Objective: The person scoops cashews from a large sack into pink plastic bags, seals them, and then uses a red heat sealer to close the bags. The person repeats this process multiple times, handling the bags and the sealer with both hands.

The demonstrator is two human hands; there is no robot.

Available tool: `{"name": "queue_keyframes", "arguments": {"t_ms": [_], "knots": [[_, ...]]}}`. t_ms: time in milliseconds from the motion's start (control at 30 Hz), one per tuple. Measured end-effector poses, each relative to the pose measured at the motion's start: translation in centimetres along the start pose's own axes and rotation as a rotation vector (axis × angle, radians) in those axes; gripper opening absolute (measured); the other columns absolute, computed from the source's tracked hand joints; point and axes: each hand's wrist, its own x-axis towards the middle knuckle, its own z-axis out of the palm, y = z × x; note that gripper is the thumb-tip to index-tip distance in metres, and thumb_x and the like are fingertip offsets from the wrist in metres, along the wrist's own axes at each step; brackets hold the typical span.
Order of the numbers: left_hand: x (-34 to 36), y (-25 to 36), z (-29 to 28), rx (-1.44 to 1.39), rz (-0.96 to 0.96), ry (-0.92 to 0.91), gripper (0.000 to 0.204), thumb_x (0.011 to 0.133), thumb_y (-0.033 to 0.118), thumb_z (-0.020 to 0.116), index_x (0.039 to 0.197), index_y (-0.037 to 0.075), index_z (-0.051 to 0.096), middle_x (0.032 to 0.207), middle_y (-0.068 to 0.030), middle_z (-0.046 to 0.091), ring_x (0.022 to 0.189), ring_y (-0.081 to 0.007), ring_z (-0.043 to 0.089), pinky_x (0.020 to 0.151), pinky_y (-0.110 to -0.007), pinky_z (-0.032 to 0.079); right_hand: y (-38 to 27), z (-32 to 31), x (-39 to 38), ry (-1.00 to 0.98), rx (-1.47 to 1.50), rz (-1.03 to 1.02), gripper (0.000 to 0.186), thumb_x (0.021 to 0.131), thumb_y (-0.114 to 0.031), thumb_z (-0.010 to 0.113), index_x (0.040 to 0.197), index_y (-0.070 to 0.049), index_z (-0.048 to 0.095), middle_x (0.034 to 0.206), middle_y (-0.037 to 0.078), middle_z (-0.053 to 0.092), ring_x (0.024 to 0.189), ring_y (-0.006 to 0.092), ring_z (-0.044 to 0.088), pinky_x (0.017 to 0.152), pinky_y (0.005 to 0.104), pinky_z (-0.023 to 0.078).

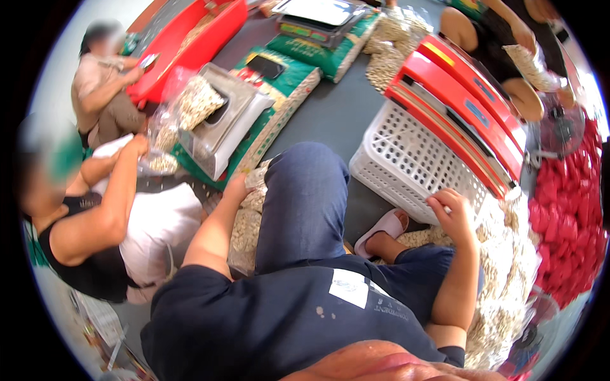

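Your navy short-sleeved T-shirt (254, 317) has a white patch (349, 288) and pale spots (319, 310); you wear dark-blue trousers (305, 203) and a pale slipper (379, 232).

A head count of what lies around our two hands (238, 189) (454, 213).
We count at least three co-workers (95, 79) (108, 209) (489, 47), two scales (235, 86) (298, 30), at least two green sacks (302, 82) (356, 47), one red tub (222, 37), one dark phone (265, 66), one white basket (394, 181) and one pink sandal (381, 232); the clear bags of pale pieces (508, 254) and red packets (565, 216) are too many for us to number, and we cannot tell whether the overlapping red casings (470, 101) make one machine or two.
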Motion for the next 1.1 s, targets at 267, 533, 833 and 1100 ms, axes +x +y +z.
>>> {"name": "queue_keyframes", "arguments": {"t_ms": [267, 533, 833, 1100], "knots": [[0.8, 4.5, -5.2, -1.242, -0.262, -0.018, 0.007, 0.086, 0.020, 0.053, 0.083, 0.014, 0.053, 0.051, 0.0071, 0.038, 0.037, -0.0032, 0.033, 0.031, -0.019, 0.023, 3.2, 1.3, -0.5, -0.059, -0.055, -0.189, 0.017, 0.077, -0.021, 0.058, 0.077, -0.005, 0.062, 0.073, 0.011, 0.059, 0.075, 0.0304, 0.056, 0.065, 0.0386, 0.046], [-1.8, 18.7, -28.4, -1.631, 0.300, -0.030, 0.017, 0.086, 0.018, 0.052, 0.099, 0.007, 0.054, 0.081, -0.0012, 0.055, 0.049, -0.0049, 0.042, 0.036, -0.016, 0.028, 2.2, -0.6, -2.5, 0.355, 0.040, -0.323, 0.021, 0.075, -0.019, 0.063, 0.092, -0.008, 0.062, 0.096, 0.008, 0.057, 0.094, 0.0279, 0.052, 0.081, 0.0370, 0.043], [-2.9, 39.2, -35.0, -1.815, 0.133, -0.654, 0.021, 0.091, 0.019, 0.041, 0.077, 0.005, 0.047, 0.055, -0.0016, 0.046, 0.043, -0.0092, 0.041, 0.042, -0.022, 0.036, 1.1, -1.7, -3.9, 0.523, 0.122, -0.426, 0.081, 0.062, -0.035, 0.075, 0.129, -0.012, 0.035, 0.130, 0.013, 0.035, 0.118, 0.0317, 0.035, 0.097, 0.0417, 0.031], [-1.3, 47.2, -24.8, -1.821, 0.043, -1.162, 0.025, 0.090, 0.014, 0.041, 0.107, -0.003, 0.048, 0.099, -0.0162, 0.058, 0.088, -0.0253, 0.058, 0.074, -0.035, 0.050, 6.0, -2.4, -2.4, 0.493, -0.058, -0.063, 0.048, 0.064, -0.035, 0.071, 0.103, -0.013, 0.054, 0.112, 0.011, 0.051, 0.103, 0.0292, 0.049, 0.086, 0.0389, 0.041]]}}
